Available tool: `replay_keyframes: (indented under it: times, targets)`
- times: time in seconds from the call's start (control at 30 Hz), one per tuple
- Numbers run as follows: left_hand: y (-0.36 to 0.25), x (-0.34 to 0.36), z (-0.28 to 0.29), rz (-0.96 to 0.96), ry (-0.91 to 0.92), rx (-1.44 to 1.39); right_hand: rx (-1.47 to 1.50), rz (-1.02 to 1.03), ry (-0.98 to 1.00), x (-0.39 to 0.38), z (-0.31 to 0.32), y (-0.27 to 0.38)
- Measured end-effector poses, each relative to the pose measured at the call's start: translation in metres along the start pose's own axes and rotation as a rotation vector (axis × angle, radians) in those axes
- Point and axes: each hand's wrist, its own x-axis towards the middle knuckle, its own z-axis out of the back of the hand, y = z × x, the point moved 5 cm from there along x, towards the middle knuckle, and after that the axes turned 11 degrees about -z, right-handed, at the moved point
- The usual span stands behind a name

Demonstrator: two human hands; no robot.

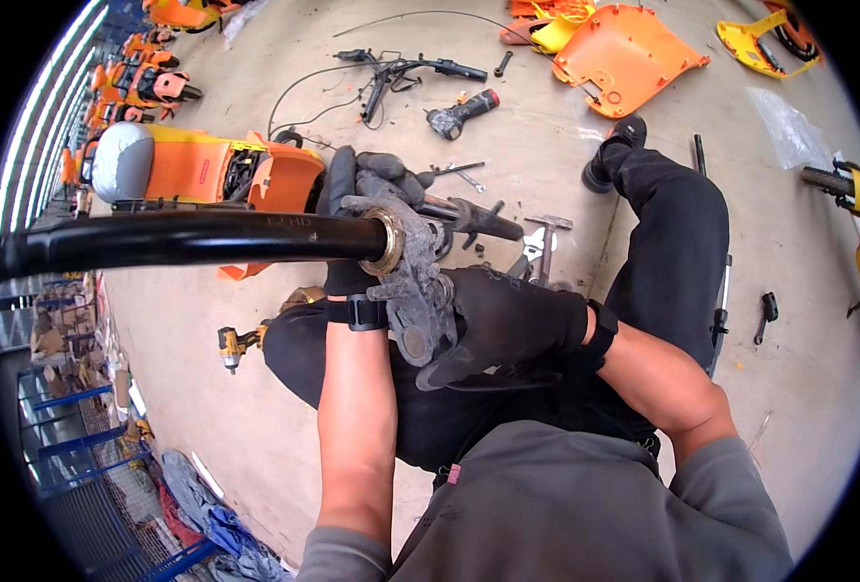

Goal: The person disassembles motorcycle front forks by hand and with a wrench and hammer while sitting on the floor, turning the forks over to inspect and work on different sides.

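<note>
A fork assembly with a long black steering tube (207, 242), a brass-coloured ring (383, 242) and a grimy metal clamp (411, 310) is held over my lap. My gloved left hand (372, 184) is closed on it from behind, fingers curled near the top and palm hidden by the clamp. My gloved right hand (503, 325) grips the clamp's lower right side. Beyond them are a fork leg (488, 223), partly hidden, a hammer (546, 242) and small loose tools (469, 175) on the floor.
An orange scooter body (183, 170) lies left, near a yellow drill (231, 344). Ahead are handlebars with cables (391, 73), a drill (459, 112) and orange panels (624, 58). Scooters (134, 82) line the left, above blue metal racks (66, 403). A wheel (832, 184) is at right.
</note>
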Motion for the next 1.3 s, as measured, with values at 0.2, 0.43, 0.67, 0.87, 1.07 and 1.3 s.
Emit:
replay_keyframes:
  times: [0.2,0.43,0.67,0.87,1.07,1.3]
  targets:
    - [0.021,0.001,-0.028,0.173,0.137,-0.075,0.219,0.017,0.147,0.013,-0.006,-0.006]
    - [0.019,0.010,-0.026,0.247,0.093,-0.028,-0.025,0.207,-0.160,0.016,0.006,-0.041]
    - [-0.056,-0.034,0.002,0.079,0.273,0.481,0.009,0.133,-0.320,0.024,0.030,-0.063]
    - [-0.025,-0.026,-0.054,0.094,0.196,0.946,0.146,-0.129,-0.203,0.019,0.040,-0.072]
    - [0.000,-0.025,-0.062,0.153,0.143,0.927,0.137,-0.120,-0.232,0.025,0.029,-0.103]
    - [0.003,-0.032,-0.056,0.139,0.130,1.005,-0.027,-0.136,-0.249,0.025,0.027,-0.100]
